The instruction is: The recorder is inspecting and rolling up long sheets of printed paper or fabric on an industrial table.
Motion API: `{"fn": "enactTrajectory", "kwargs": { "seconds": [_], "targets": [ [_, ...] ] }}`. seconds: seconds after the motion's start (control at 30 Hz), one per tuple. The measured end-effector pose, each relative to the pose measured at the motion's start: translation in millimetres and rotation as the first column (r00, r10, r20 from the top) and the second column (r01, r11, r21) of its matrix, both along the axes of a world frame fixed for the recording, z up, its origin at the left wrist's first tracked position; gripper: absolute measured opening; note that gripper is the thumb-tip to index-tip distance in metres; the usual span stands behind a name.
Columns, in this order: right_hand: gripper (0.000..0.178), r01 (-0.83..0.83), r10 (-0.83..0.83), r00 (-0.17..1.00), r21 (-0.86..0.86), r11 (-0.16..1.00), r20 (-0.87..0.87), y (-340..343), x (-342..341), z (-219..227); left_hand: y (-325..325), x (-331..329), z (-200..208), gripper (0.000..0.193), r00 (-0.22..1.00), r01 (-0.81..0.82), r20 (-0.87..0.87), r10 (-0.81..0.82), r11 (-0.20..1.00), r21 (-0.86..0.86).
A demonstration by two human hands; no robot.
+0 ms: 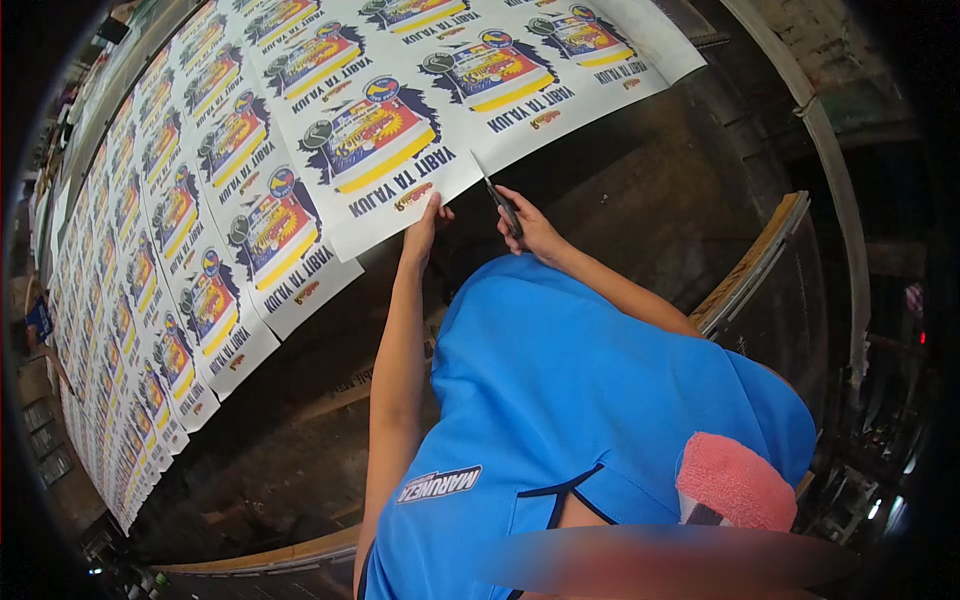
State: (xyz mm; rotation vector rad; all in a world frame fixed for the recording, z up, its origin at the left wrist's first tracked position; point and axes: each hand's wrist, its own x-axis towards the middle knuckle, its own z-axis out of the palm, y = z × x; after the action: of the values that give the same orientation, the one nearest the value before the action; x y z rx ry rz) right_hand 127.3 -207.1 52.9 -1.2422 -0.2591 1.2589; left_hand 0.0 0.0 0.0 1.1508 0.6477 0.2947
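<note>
Shirt: blue [570,370], nearest you, with a pink cloth [738,485] at the shoulder.
Right hand: yours [528,232], fingers closed round the handles of the scissors.
Scissors: black-handled [507,212], light and rigid by the look of them; you take hold at the handles, clear of the point. Long axis runs away from you, leaning slightly left; tip lies over the sheet's near edge. Whether the blades stand apart, you cannot tell.
Left hand: yours [428,225], thumb and fingers pinched on the sheet's near edge, left of the scissors.
Sheet: white, printed [455,135], ahead of both hands, on top of others. Probably light, limp, smooth and easy to crease or tear; best held by the blank margin, flat between thumb and fingers. Near edge climbs from lower left to upper right; lettering faces you upside down. Full long axis: cannot tell, since it runs out at the top.
Other sheets: same print [215,230], spread leftward in overlapping rows, their near edges stepped.
</note>
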Motion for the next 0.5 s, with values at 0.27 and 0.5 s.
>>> {"fn": "enactTrajectory", "kwargs": {
  "seconds": [0.27, 0.5],
  "targets": [
    [0.049, 0.029, -0.031, 0.997, 0.027, 0.999, 0.067, 46, 28, -8, -1, -2, 14, 0.034, 1.000, 0.006, 0.003, -0.005, 0.999, -0.032],
    [0.045, 0.007, -0.001, 0.947, -0.019, 1.000, 0.322, 145, 106, -30, 4, -2, 30, 0.031, 0.999, 0.027, -0.026, -0.029, 0.996, -0.090]
  ]
}}
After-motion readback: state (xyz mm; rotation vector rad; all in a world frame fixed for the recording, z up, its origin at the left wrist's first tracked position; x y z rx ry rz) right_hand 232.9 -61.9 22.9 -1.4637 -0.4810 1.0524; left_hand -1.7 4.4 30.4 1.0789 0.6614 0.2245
